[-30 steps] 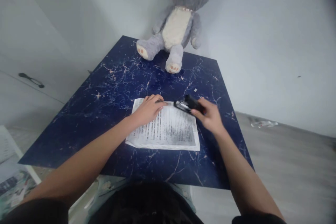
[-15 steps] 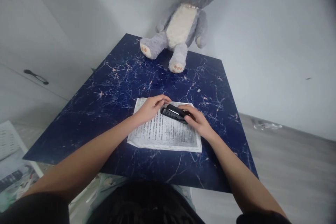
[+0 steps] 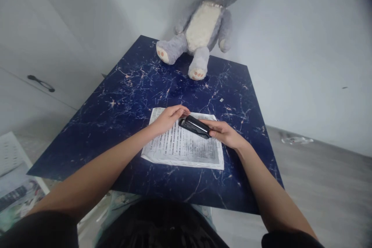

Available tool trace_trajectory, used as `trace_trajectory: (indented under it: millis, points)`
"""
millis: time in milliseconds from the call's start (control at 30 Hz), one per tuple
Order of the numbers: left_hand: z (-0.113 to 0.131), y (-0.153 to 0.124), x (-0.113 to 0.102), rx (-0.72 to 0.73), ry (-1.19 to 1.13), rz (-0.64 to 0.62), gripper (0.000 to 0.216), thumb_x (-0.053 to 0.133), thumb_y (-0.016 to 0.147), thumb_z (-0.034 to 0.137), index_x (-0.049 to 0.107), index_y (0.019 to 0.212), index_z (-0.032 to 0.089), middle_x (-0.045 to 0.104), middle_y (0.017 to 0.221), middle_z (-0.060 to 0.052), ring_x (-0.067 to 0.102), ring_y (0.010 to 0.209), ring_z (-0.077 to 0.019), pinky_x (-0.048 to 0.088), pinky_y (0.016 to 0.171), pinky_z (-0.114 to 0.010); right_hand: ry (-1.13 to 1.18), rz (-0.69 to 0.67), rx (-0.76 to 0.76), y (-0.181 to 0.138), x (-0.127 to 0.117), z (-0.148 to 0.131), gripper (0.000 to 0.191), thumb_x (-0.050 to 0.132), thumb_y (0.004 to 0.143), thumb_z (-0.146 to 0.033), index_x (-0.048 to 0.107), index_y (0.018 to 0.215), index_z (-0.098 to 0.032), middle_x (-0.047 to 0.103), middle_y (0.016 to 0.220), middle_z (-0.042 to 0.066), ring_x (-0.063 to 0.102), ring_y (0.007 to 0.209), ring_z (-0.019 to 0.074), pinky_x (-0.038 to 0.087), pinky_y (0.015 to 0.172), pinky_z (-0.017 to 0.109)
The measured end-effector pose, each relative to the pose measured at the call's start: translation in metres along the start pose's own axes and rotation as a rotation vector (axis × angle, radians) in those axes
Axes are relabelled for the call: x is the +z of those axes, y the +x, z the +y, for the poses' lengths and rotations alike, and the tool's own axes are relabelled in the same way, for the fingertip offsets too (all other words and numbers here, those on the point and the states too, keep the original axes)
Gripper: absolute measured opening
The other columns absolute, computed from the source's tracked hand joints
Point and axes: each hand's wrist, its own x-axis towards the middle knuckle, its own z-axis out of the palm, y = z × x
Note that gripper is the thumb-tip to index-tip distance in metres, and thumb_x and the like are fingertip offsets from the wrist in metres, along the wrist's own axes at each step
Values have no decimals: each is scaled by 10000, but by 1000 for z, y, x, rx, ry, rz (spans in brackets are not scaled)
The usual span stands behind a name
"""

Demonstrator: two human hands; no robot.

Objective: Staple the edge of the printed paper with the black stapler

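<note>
A black stapler (image 3: 195,126) lies slantwise over a stack of printed sheets (image 3: 180,151). My right hand (image 3: 225,133) grips the stapler's rear end, thumb on the near side and fingers on the far side. At its front end, toward the far edge of the paper, my left hand (image 3: 173,117) rests with fingers extended and nearly together. Those fingertips come very close to the stapler's nose; I cannot tell whether they touch it.
The paper lies on a dark blue marbled table (image 3: 128,112). A large grey plush bear (image 3: 200,31) sits at the table's far edge against the wall. A small pale scrap (image 3: 221,100) is beyond the paper. To the lower left stands a white rack (image 3: 17,155).
My right hand has slid a little to the right, and its fingers cover less of the stapler's top. The left hand has barely moved.
</note>
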Motion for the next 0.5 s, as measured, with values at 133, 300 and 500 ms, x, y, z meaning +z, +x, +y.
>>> trace_trajectory:
  millis: [133,300,500]
  points:
    - [-1,1,-1,-25,-55,15,355,461,1091,425,726,1097,189,772,1146,-112,733,1088,-205,545,1066,-395,41,2,-7,0,0,-1,546,670,1030,-450,567,1547,-307,608,1516,90,608,1376,303,505,1150,520]
    - [-1,4,-1,-76,-154,41,423,436,1100,479,738,1063,186,787,1130,-114,743,1068,-208,548,1066,-399,-105,51,-52,5,14,-13,584,712,987,-462,576,1522,-271,604,1519,101,604,1376,313,488,1164,522]
    - [1,6,-5,-137,-298,114,555,394,1092,588,749,1016,168,795,1116,-131,749,1060,-210,551,1061,-381,-635,340,-231,10,42,-13,510,621,962,-150,620,1457,-268,719,1358,62,712,1220,285,558,1109,524]
